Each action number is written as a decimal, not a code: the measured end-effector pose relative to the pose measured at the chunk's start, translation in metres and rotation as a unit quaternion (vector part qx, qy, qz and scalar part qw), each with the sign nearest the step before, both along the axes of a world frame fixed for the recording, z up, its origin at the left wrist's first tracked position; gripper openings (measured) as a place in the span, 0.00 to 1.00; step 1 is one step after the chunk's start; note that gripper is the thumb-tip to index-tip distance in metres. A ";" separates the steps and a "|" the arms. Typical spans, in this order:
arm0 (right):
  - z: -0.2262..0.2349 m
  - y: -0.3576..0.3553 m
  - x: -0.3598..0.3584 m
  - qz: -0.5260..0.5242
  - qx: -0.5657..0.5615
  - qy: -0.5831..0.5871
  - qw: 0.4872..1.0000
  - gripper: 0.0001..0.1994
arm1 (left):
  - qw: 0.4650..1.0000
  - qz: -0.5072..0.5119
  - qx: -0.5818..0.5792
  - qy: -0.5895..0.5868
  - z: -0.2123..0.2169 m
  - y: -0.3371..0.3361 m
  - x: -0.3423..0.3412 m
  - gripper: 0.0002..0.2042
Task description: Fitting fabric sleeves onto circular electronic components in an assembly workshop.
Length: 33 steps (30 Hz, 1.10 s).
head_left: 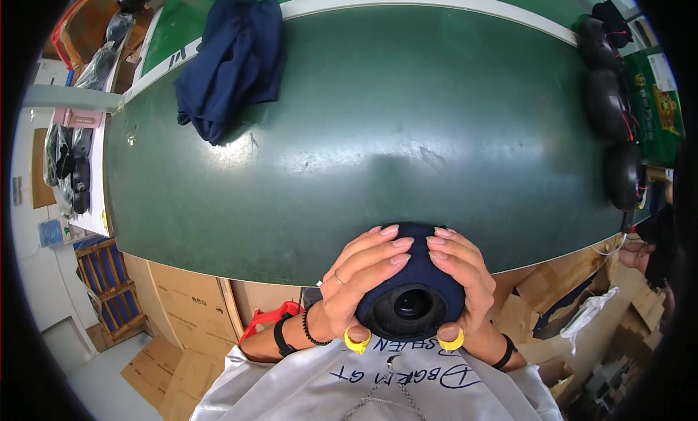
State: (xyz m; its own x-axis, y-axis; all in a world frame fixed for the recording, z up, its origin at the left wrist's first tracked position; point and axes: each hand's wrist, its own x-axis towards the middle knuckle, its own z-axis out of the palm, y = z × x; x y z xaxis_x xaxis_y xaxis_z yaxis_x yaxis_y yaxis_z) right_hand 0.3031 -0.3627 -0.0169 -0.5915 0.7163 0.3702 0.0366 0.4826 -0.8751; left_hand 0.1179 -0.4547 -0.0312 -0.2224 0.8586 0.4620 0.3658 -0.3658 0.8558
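At the near edge of the green table, against my white shirt, I hold a rounded black shell covered in navy fabric (414,274). Its black end (396,318), with a round dark opening, faces me. My left hand (367,272) is closed round one side, fingers over the top and thumb low by the end. My right hand (463,279) grips the other side in the same way. Each thumb wears a yellow band or cover. Farther off at the left lies a crumpled heap of navy fabric (236,65).
Several black rounded shells (607,105) with red wires line the table's right end, beside a green box (656,105). Another person's hand (636,255) shows at far right. Cardboard (196,305) stands under the left side, and plastic-wrapped dark items (73,163) lie beyond the table's left end.
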 end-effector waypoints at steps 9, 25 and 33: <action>0.005 -0.002 -0.005 -0.026 -0.159 0.026 0.987 0.43 | 0.985 -0.035 -0.122 -0.113 0.012 0.004 0.001 0.42; -0.006 -0.007 -0.004 -0.011 -0.137 0.062 0.989 0.33 | 0.995 0.004 -0.100 -0.003 0.027 -0.006 0.010 0.24; -0.003 -0.006 -0.001 -0.025 -0.093 0.031 0.995 0.36 | 0.994 0.020 -0.103 0.026 0.036 -0.006 0.011 0.24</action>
